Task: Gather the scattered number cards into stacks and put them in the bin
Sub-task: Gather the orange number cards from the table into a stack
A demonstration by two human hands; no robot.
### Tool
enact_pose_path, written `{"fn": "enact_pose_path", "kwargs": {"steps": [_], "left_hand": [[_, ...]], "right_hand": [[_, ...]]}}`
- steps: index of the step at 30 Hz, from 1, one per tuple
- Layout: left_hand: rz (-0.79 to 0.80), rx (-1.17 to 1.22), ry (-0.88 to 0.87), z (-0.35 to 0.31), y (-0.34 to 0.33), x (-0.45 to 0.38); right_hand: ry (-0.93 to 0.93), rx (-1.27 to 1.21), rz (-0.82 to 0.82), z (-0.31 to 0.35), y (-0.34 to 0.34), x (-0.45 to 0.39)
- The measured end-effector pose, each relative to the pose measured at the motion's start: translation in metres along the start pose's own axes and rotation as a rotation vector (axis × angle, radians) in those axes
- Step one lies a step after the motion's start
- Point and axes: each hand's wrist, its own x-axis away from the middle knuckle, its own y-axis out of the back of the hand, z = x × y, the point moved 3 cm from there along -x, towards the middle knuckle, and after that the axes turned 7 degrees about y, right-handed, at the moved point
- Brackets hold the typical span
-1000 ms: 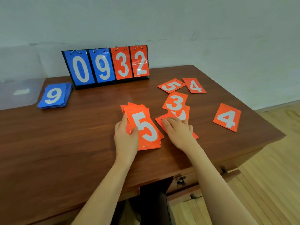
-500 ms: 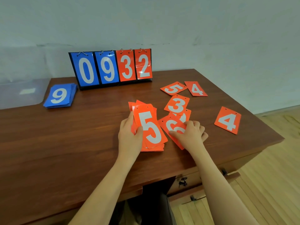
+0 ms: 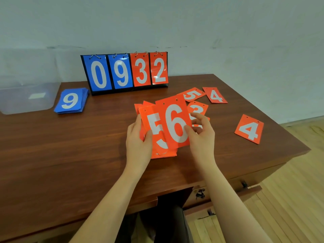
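Centre of the frame: left hand (image 3: 138,137) gripping an orange stack (image 3: 154,130) topped by a 5, thumb curled over the face of the top card, fingers behind the stack's left edge. Lower end of the stack resting on or just above the brown bench (image 3: 70,155); cannot tell which. Right hand (image 3: 201,135) just right of it, pinching an orange 6 card (image 3: 175,123) by its right edge, thumb on the front, other fingers loosely curled behind. 6 card lifted and tilted, overlapping the right half of the 5.

Behind the right hand's fingers, flat on the bench: an orange 3 card (image 3: 199,108), partly hidden, with another orange card beneath it whose number cannot be read. Further up and right: an orange 5 card (image 3: 192,94) and an orange 4 card (image 3: 215,95), touching at a corner or nearly so. Well to the right, alone near the bench's right edge: a second orange 4 card (image 3: 249,129).

Upper left of the frame: a clear plastic bin (image 3: 26,97) sitting at the bench's left end. Just right of it, a tidy blue stack (image 3: 71,101) with a 9 on top. Upper centre, standing upright at the back of the bench: a flip scoreboard (image 3: 125,71) reading 0 9 in blue and 3 2 in orange, rings along its top.
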Motion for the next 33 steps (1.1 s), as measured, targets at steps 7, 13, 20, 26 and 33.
{"fn": "enact_pose_path", "kwargs": {"steps": [7,13,20,26,33], "left_hand": [[0.026,0.121,0.054,-0.003,-0.011,0.002],[-0.021,0.05,0.088,0.003,-0.012,-0.006],[-0.05,-0.01,0.125,0.01,0.001,-0.008],[-0.083,-0.058,0.091,0.01,0.013,0.002],[-0.065,-0.086,0.112,0.015,0.027,0.01]], "right_hand": [[0.039,0.069,0.067,-0.003,-0.02,0.01],[0.059,0.62,0.222,-0.031,-0.004,-0.015],[0.078,0.823,0.669,-0.047,0.003,-0.015],[0.157,0.611,0.653,-0.029,-0.002,0.014],[0.093,0.711,0.372,-0.024,-0.006,0.019]]}}
